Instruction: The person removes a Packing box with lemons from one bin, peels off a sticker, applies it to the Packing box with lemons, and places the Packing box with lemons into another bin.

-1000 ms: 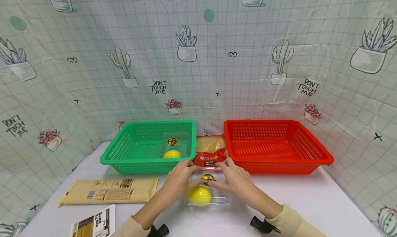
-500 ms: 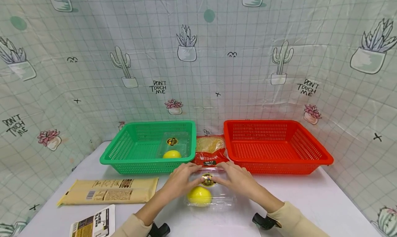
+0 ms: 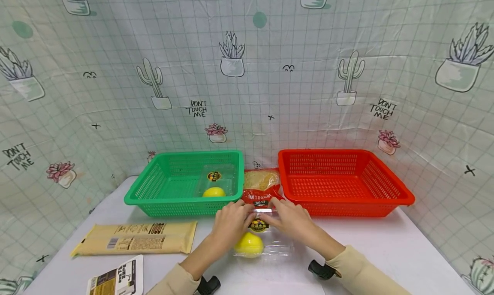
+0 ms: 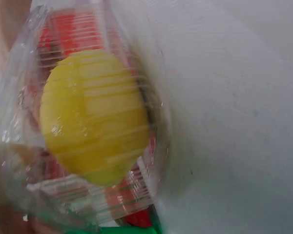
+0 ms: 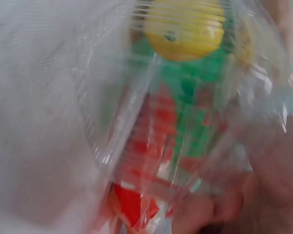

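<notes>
A clear plastic clamshell box [image 3: 275, 247] with a yellow lemon [image 3: 249, 245] inside sits on the table in front of me, a round black label on its lid. My left hand [image 3: 230, 222] grips the far left part of the box, fingers bent over the back edge and thumb on the lid. On the far right part, my right hand [image 3: 292, 220] holds the same edge in a like way. In the left wrist view the lemon [image 4: 95, 117] shows through the ribbed plastic wall. Fingers [image 5: 205, 212] touch the box's far edge in the right wrist view, partly blurred.
Behind the box lies a red food packet [image 3: 262, 183], between a green basket [image 3: 183, 205] and a red basket [image 3: 347, 207]. The green basket holds another clear box with a lemon [image 3: 214, 192]. To the left lie a tan packet [image 3: 137, 238] and a printed pack [image 3: 117, 278].
My left hand has moved a little to the right, its thumb drawing toward the box's far edge. The right hand's fingers have shifted slightly along that edge. The box stays in place.
</notes>
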Demonstrator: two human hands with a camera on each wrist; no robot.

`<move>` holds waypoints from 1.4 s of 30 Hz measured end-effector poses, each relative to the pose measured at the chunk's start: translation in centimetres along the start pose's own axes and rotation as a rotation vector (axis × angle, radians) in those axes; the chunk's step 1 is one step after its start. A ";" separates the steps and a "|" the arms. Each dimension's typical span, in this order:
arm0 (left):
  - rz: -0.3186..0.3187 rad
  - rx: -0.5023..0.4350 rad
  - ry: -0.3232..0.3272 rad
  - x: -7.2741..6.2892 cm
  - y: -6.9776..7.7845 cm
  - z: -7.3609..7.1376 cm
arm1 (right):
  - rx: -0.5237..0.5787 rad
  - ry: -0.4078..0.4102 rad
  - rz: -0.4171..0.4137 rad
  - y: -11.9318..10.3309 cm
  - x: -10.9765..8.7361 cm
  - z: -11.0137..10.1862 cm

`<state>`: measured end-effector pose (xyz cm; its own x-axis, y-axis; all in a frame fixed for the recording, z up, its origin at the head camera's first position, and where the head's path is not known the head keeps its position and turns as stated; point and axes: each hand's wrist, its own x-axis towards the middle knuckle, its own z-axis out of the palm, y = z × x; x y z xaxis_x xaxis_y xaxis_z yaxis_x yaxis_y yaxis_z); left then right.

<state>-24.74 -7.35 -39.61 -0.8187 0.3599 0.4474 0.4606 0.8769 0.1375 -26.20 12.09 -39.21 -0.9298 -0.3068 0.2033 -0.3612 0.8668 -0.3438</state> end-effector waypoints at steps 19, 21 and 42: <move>0.054 -0.396 -0.185 -0.2 -2.1 -1.0 | 0.133 -0.089 -0.125 1.6 -0.3 -0.6; 0.069 -0.390 -0.153 0.0 -2.1 -0.7 | 0.128 -0.067 -0.121 1.6 0.0 -0.5; -0.007 -0.501 -0.255 -1.8 -4.2 -2.9 | 0.277 -0.213 -0.121 3.3 -3.1 -2.9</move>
<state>-24.23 -12.59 -38.46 -0.8505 0.4749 0.2259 0.5108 0.6435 0.5702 -24.35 17.08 -38.31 -0.8628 -0.5004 0.0721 -0.4474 0.6892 -0.5700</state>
